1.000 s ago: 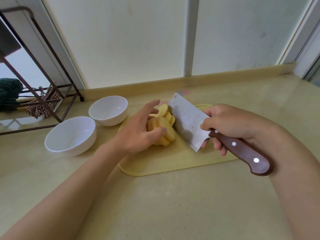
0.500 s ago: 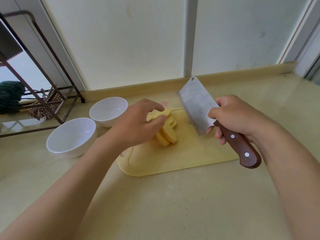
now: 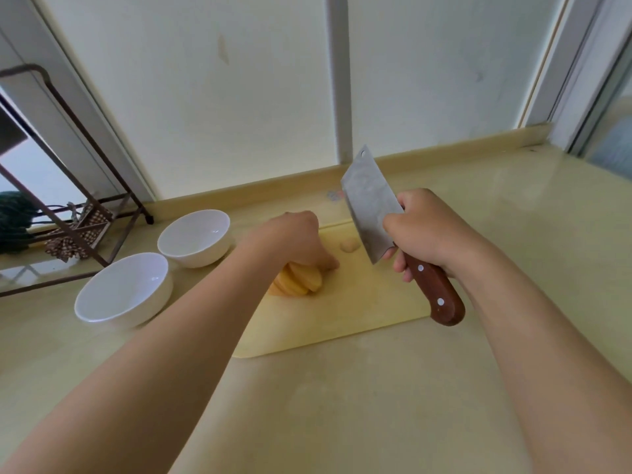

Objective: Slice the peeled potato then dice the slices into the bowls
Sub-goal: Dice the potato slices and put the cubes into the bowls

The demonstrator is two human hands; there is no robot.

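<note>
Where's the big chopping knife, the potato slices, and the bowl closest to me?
cleaver [image 3: 371, 203]: head view, on the flat of the steel blade.
potato slices [image 3: 302, 283]: head view, on the fanned stack below the fingers.
nearer bowl [image 3: 121, 290]: head view, on its bare white inside.
</note>
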